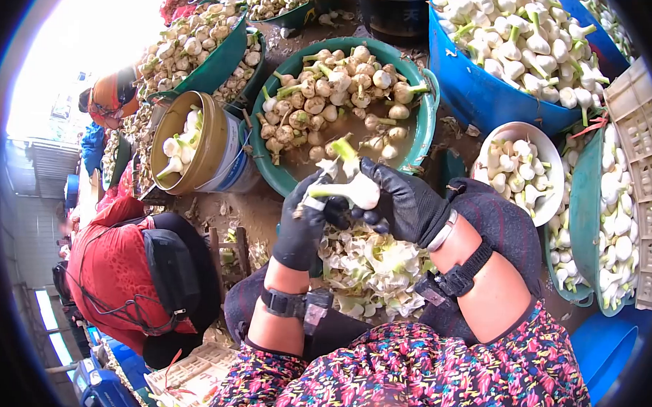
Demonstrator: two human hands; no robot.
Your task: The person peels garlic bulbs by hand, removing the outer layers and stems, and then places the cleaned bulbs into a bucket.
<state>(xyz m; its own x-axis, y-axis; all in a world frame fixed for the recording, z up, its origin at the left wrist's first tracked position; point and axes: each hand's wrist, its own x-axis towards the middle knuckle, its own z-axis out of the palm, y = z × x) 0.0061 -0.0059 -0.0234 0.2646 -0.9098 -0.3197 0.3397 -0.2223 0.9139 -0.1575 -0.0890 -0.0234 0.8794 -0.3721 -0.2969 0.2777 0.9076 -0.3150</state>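
Peels point(370, 266) lie piled in the lap. Just above, the left hand point(304, 221) and right hand point(405, 200), both gloved, each grip closed on one garlic bulb point(356, 190). Beyond sits the green basin point(423, 128), its rim close by, tubs crowding around.

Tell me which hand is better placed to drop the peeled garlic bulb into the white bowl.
Right, probably. The right hand grips the garlic bulb and lies on the side of the white bowl; the left hand holds what looks like a small blade, farther off.
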